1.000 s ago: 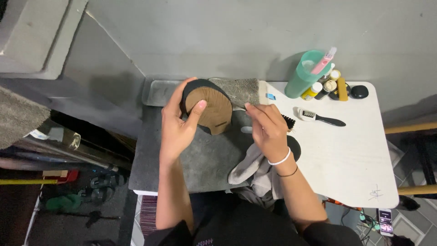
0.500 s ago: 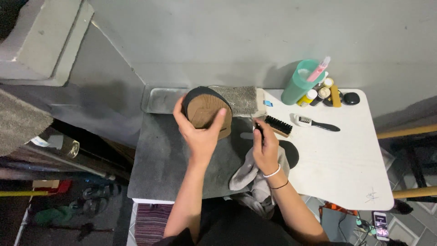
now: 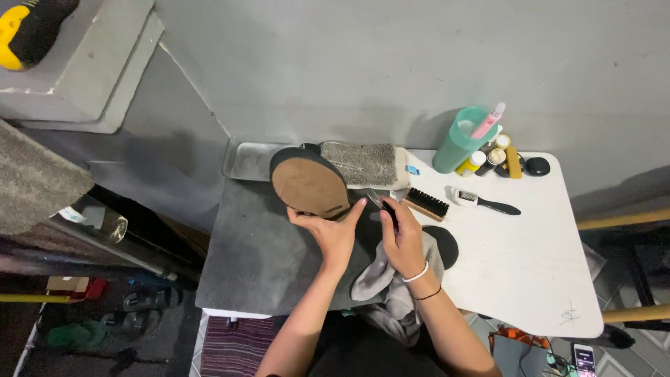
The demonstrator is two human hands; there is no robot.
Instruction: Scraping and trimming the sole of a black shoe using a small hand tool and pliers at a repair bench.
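My left hand (image 3: pixel 333 234) grips a dark shoe (image 3: pixel 310 183) from below and holds it tilted, with its tan sole facing up, over the grey mat (image 3: pixel 255 255). My right hand (image 3: pixel 405 241) is close beside it, fingers pinched on a small dark object (image 3: pixel 392 209) at the shoe's heel end; I cannot tell what it is. A wooden brush with black bristles (image 3: pixel 427 204) lies on the white table (image 3: pixel 530 272) just right of my right fingers. A grey cloth (image 3: pixel 387 286) lies bunched under my right wrist, next to a round black lid (image 3: pixel 445 246).
A folded grey towel (image 3: pixel 361 164) lies on a metal tray (image 3: pixel 244 160) behind the shoe. At the table's back stand a teal cup with a pink toothbrush (image 3: pixel 459 143), small bottles (image 3: pixel 492 159) and a black-handled brush (image 3: pixel 488 204). A phone (image 3: pixel 583 359) lies on the floor at the lower right.
My left hand turned the shoe and slid from its left side to under it. My right hand drew in toward the heel end, past the wooden brush, which lies on the table.
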